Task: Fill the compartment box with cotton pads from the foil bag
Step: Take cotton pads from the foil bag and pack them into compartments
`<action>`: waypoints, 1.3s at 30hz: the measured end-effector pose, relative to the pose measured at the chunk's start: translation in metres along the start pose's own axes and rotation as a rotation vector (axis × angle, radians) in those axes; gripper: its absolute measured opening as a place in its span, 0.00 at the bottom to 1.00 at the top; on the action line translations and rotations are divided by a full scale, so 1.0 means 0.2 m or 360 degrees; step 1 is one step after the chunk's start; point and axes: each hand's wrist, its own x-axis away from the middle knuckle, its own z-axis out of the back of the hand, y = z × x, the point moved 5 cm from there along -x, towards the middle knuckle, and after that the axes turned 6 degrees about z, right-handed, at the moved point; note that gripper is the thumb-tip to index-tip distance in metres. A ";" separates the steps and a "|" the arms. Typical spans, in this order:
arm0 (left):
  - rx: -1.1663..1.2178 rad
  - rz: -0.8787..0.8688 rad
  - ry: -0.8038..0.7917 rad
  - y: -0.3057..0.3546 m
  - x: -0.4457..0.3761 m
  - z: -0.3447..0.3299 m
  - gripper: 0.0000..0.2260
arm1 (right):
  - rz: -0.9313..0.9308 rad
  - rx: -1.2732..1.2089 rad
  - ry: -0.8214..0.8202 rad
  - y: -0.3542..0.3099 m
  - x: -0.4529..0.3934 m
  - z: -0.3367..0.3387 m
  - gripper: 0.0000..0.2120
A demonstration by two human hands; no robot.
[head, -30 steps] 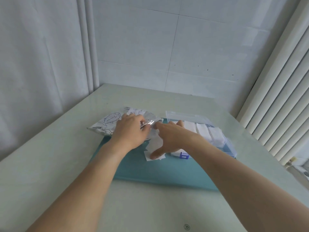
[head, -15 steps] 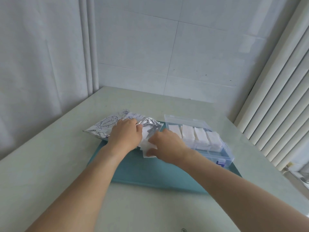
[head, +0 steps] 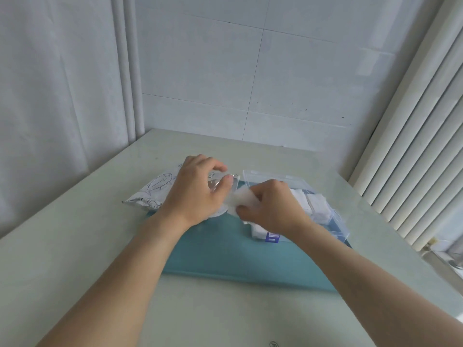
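Observation:
A silver foil bag [head: 155, 190] printed with blue fish lies on the table's left of middle. My left hand [head: 198, 190] pinches the bag's open mouth between thumb and fingers. My right hand [head: 273, 209] grips a wad of white cotton pads [head: 241, 200] right at that mouth. To the right stands the clear compartment box [head: 338, 225] with its lid open; white pads [head: 318, 207] fill its far compartments. My right wrist hides the box's near left part.
A teal mat [head: 225, 251] lies under the bag's end and the box, on a pale green table [head: 75, 246]. A tiled wall is behind, a curtain at left, a ribbed white radiator [head: 413, 159] at right.
My right hand drew back from the bag's mouth with pads in its fingers and lifted a little. My left hand shifted its hold up onto the bag's opening. The view tilted down slightly.

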 end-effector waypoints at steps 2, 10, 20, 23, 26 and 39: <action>0.0186 -0.0123 -0.0064 0.09 0.02 0.02 0.18 | -0.0177 -0.0255 0.0071 0.07 0.01 0.07 0.17; 0.0205 -0.0071 -0.0203 0.15 0.07 -0.07 0.25 | -0.0138 -0.0770 -0.0100 0.15 0.03 0.18 0.04; 0.1279 0.0658 -0.0934 0.09 0.11 -0.21 0.28 | -0.0004 -0.1707 -0.0226 0.17 0.03 0.07 0.06; 0.1268 0.0631 -0.0911 0.10 0.12 -0.23 0.21 | -0.0029 -0.1616 -0.0202 0.19 0.05 0.07 0.09; 0.1187 0.0673 -0.0875 0.07 0.12 -0.25 0.19 | -0.0026 -0.1533 -0.0223 0.20 0.06 0.06 0.13; 0.1000 0.0846 -0.0412 0.01 0.10 -0.22 0.21 | -0.0116 -0.1562 -0.0049 0.20 0.12 0.12 0.11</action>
